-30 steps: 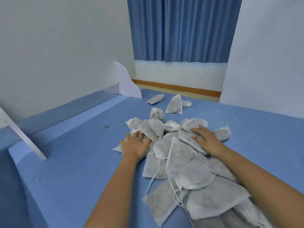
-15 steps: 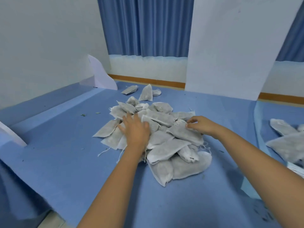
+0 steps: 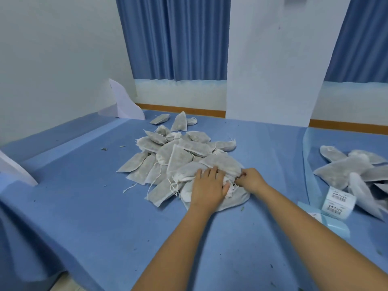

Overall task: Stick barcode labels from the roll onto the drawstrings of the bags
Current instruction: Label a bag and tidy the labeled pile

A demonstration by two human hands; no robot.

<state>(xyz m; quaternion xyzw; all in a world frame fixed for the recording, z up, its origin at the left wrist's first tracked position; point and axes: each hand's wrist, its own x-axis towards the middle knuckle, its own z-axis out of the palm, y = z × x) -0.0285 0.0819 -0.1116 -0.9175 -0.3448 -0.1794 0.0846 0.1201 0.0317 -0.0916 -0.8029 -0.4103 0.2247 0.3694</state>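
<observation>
Open blue table (image 3: 100, 217) stretches in front and to the left of the central pile of bags (image 3: 178, 160) (small green flecks dot it). On the right, an open strip separates that pile from a second heap of bags (image 3: 352, 166) and the label roll (image 3: 338, 201). White panels (image 3: 270, 80) wall off the far and left sides.

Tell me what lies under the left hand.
The left hand rests flat on a white bag at the near edge of the pile. The part of the bag beneath the palm is covered, and so is anything below it.
</observation>
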